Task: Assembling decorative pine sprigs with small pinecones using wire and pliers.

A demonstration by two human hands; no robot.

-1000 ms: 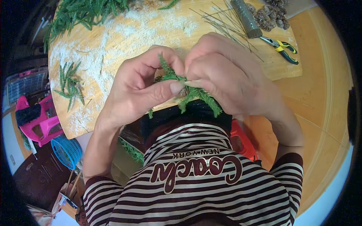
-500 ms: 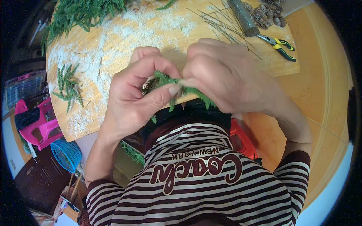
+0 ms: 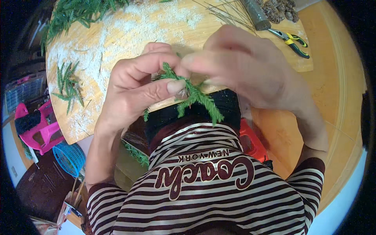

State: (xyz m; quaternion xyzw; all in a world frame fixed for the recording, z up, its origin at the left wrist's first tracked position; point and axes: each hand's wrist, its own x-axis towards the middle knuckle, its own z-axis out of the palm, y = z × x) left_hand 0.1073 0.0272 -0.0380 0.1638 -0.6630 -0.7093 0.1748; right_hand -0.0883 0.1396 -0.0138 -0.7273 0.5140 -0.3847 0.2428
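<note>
A green pine-like sprig (image 3: 205,102) is pinched between the thumb and fingers of my left hand (image 3: 131,88), just above the table's near edge. Its needled branches hang to the right of the thumb and down toward my lap. Beneath the thumbnail a small brownish, shiny bit shows, too little of it to name. My right hand (image 3: 254,72) is close on the right side of the sprig, its fingertips beside my left fingers. Motion smears the right fingers, and whether they hold anything is unclear.
White flakes cover much of the wooden table (image 3: 129,37). A heap of green sprigs (image 3: 82,15) lies far left, a smaller sprig (image 3: 68,84) nearer. Thin wires (image 3: 225,11), a dark cylinder (image 3: 256,15), pine cones (image 3: 280,9) and yellow-black pliers (image 3: 290,41) lie far right. A pink stool (image 3: 41,131) stands left.
My right hand has pulled away from the sprig, up and to the right, and is blurred. My left hand keeps its pinch, and more of the sprig shows now.
</note>
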